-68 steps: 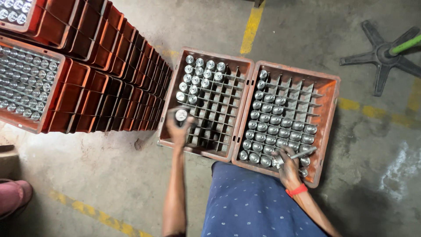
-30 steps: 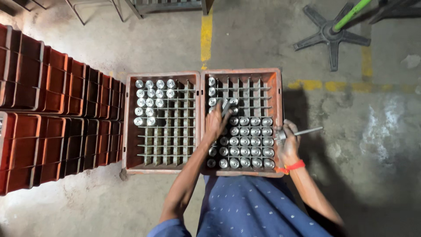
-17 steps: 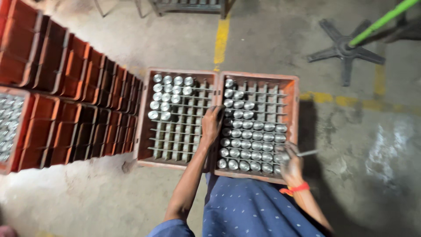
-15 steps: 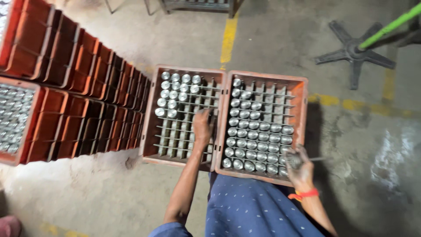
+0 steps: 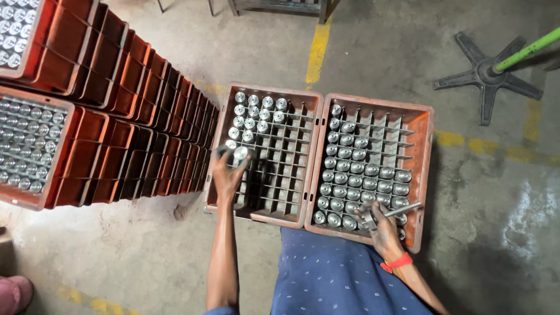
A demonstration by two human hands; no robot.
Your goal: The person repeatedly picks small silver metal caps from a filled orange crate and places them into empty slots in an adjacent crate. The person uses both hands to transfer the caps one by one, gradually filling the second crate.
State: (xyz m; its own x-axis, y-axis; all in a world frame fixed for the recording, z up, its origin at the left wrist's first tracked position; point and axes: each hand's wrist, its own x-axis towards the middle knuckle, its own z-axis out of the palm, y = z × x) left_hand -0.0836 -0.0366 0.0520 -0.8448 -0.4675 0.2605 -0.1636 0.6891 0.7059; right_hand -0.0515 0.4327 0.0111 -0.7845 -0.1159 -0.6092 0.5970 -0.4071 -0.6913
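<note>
Concrete floor held two orange gridded plastic crates (image 5: 315,153). I saw my left hand (image 5: 226,175) clamped on a silver metal cylinder (image 5: 240,153) at nine o'clock, my right hand (image 5: 382,224) gripping a steel rod (image 5: 401,209).

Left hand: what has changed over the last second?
The left hand crossed from the right orange plastic crate to the left orange crate, now gripping a shiny metal cylinder at its filled rows. The right hand stayed low on the right crate, holding a metal rod.
</note>
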